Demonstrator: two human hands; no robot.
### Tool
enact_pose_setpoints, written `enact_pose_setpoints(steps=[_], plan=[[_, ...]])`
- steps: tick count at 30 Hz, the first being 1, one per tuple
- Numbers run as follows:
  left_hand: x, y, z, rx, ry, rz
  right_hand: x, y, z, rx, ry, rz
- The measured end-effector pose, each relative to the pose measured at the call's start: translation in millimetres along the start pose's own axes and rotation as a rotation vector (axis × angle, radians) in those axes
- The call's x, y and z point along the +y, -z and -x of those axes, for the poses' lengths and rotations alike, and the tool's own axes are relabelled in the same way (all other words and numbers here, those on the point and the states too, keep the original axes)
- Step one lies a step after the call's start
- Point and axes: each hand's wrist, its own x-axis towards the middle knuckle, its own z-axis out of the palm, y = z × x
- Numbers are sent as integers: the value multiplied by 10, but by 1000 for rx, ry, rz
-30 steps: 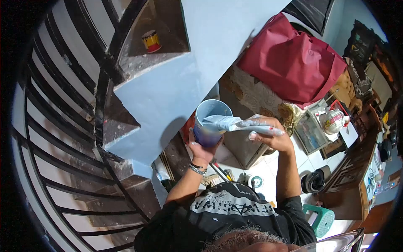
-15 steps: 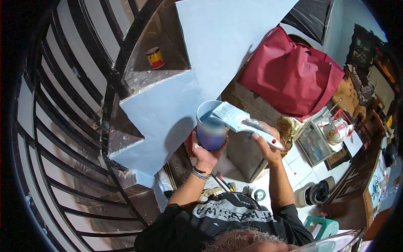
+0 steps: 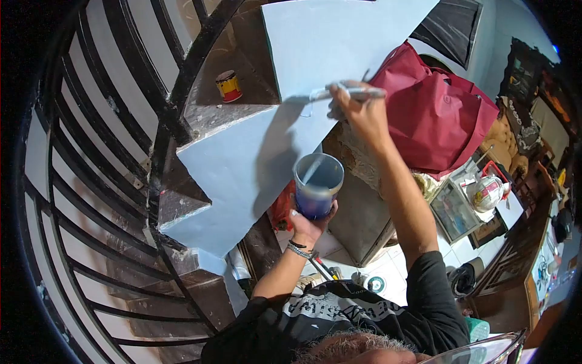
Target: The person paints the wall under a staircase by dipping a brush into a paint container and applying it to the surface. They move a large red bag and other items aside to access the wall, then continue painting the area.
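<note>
Two hands of yours are busy, and each one has hold of something. Your left hand (image 3: 310,227) is wrapped around the low part of a blue cup (image 3: 316,205), with the fingers and thumb pressed on its sides. The cup is tipped a bit, so you can see down into its open top. A pale stripe shows inside it — you cannot tell if it is a stick or paint. Your right hand (image 3: 362,115) is up past the cup and a little to its right, with its fingers closed on a paint brush (image 3: 371,93). The brush lies sideways, and its tip points left, at the light blue wall (image 3: 242,161) behind the cup. You cannot tell if the tip touches the wall. A dark shadow (image 3: 276,151) falls on that wall, to the left of the cup.

A small red and yellow tin (image 3: 229,86) sits on a step (image 3: 233,112), farther off than the cup and to its left. Black rails (image 3: 118,151) stand well to the left of the cup. A big red bag (image 3: 433,115) is to the right of the cup and past it — a glass box (image 3: 456,209) is to the right of the cup too.
</note>
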Motion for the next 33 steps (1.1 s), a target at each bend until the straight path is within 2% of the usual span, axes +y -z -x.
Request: enact_pose_setpoints(steps=[3, 4, 7, 11, 13, 14, 15, 19, 22, 26, 27, 29, 31, 32, 33], plan=[[11, -14, 225, 110, -64, -82, -249, 98, -24, -19, 31, 76], [69, 92, 276, 120, -9, -74, -264, 132, 51, -38, 11, 107], [135, 324, 391, 17, 10, -1, 116, 120, 193, -123, 151, 327], [162, 527, 407, 42, 24, 19, -82, -116, 19, -123, -30, 332], [164, 545, 402, 42, 37, -1, -227, -195, -256, -136, 142, 405], [153, 527, 412, 65, 23, -13, -372, -216, -364, -131, 149, 411], [128, 430, 451, 89, 9, -23, -448, -236, -488, -73, 241, 407], [140, 461, 499, 83, -17, -70, -872, -190, -758, -58, 349, 261], [165, 421, 585, 110, -5, -64, -866, -2, -596, -68, 360, 206], [181, 511, 673, 2, 48, 117, -198, 62, 1, -144, 147, 315], [177, 538, 687, 33, 46, 120, -48, 63, 106, -217, -1, 344], [166, 539, 732, 72, 40, 105, 122, -33, 109, -184, -15, 488], [174, 690, 741, -15, 72, 122, 40, -80, -94, -149, -38, 390], [184, 768, 723, -57, 90, 131, -54, -93, -261, -135, 30, 353], [186, 739, 722, 18, 67, 93, -194, -118, -405, -89, 95, 332]])
